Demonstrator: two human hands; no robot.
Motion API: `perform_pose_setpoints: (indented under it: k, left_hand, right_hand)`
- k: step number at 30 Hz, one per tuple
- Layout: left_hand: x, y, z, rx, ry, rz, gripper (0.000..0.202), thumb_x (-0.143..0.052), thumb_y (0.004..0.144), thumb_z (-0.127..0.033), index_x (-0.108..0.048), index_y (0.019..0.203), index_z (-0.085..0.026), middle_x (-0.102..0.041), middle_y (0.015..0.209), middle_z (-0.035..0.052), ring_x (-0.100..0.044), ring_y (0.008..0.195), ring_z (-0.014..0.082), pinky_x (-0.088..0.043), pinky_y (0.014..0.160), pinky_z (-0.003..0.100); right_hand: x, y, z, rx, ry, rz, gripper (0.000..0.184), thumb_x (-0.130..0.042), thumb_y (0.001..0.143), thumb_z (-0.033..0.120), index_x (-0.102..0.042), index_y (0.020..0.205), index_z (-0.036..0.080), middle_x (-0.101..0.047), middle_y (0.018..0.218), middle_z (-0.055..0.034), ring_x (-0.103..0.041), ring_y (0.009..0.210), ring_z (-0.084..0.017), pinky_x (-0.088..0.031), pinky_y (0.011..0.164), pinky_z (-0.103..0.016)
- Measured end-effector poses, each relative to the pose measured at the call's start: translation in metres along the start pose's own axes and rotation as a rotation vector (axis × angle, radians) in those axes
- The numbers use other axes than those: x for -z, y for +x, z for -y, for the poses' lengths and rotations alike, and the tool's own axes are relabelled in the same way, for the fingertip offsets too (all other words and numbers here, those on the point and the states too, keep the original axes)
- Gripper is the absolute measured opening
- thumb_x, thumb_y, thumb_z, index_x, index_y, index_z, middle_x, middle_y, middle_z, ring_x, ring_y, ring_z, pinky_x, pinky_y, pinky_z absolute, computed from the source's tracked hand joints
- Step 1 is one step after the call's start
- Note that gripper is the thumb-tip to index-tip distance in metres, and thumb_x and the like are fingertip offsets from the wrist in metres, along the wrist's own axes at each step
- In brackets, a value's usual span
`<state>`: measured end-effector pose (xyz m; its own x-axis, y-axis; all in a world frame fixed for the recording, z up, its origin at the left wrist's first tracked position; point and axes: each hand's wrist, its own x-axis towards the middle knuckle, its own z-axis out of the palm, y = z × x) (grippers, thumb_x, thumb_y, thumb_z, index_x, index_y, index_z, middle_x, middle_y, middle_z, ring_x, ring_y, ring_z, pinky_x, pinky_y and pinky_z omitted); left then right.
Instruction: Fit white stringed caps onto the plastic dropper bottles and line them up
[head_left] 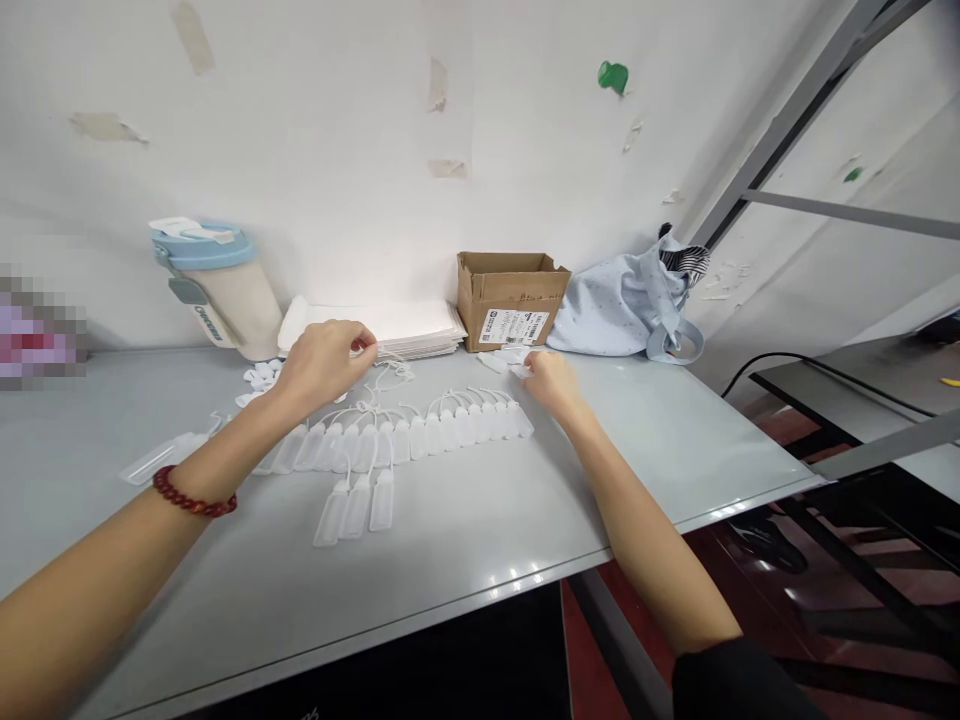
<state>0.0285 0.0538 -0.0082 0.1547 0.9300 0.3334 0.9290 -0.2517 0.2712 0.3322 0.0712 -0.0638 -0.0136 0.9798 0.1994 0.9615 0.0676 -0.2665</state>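
A long row of small white plastic tags [420,435] with string loops lies across the grey table [465,540], with three more tags [356,508] set apart in front. My left hand [324,362], with a red bead bracelet on its wrist, hovers above the row's left half, its fingers pinched on a thin white string. My right hand [550,381] reaches to a few loose white tags [504,358] in front of the cardboard box [510,298], fingers curled on them.
Against the wall stand a blue-lidded tumbler [217,285], a stack of white sheets [405,328], the open box and a light blue cloth bag [634,305]. More small white pieces [262,377] lie by the tumbler. The table edge runs diagonally at right, with a second table beyond.
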Motion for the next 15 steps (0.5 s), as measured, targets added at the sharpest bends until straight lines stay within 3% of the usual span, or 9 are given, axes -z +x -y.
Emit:
perform_pose_setpoints:
  k: [5, 9, 11, 15]
  left_hand:
    - [0.007, -0.014, -0.003, 0.016, -0.082, -0.11, 0.024, -0.043, 0.078, -0.034, -0.063, 0.076, -0.02, -0.07, 0.084, 0.0055, -0.062, 0.08, 0.0235, -0.045, 0.077, 0.034]
    - [0.01, -0.037, 0.0, 0.065, -0.159, -0.15, 0.022, -0.051, 0.079, -0.041, -0.063, 0.077, -0.022, -0.068, 0.078, 0.0026, -0.059, 0.069, 0.0196, -0.046, 0.07, 0.031]
    - [0.009, -0.05, 0.003, 0.102, -0.215, -0.144, 0.023, -0.054, 0.078, -0.044, -0.063, 0.077, -0.023, -0.068, 0.077, 0.0019, -0.058, 0.066, 0.019, -0.046, 0.068, 0.032]
    - [0.004, -0.071, 0.0, 0.09, -0.376, -0.136, 0.021, -0.058, 0.077, -0.043, -0.064, 0.078, -0.023, -0.07, 0.081, 0.0015, -0.061, 0.07, 0.0186, -0.049, 0.066, 0.03]
  right_hand:
    - [0.011, -0.003, 0.012, 0.015, 0.065, -0.058, 0.03, -0.051, 0.077, 0.003, -0.063, 0.103, 0.01, -0.068, 0.103, -0.0171, -0.061, 0.099, -0.028, -0.044, 0.078, -0.033]
    - [0.022, -0.014, 0.034, 0.135, 0.226, -0.091, 0.029, -0.058, 0.082, 0.015, -0.06, 0.111, 0.016, -0.068, 0.109, -0.0067, -0.062, 0.098, -0.018, -0.046, 0.085, -0.028]
    - [0.024, -0.024, 0.049, 0.208, 0.562, -0.093, 0.025, -0.062, 0.08, 0.02, -0.062, 0.105, 0.016, -0.069, 0.106, -0.006, -0.063, 0.091, -0.017, -0.048, 0.081, -0.03]
    - [0.019, -0.048, 0.077, 0.274, 0.933, 0.112, 0.023, -0.067, 0.077, 0.024, -0.063, 0.099, 0.017, -0.068, 0.098, -0.0052, -0.063, 0.09, -0.016, -0.05, 0.08, -0.03]
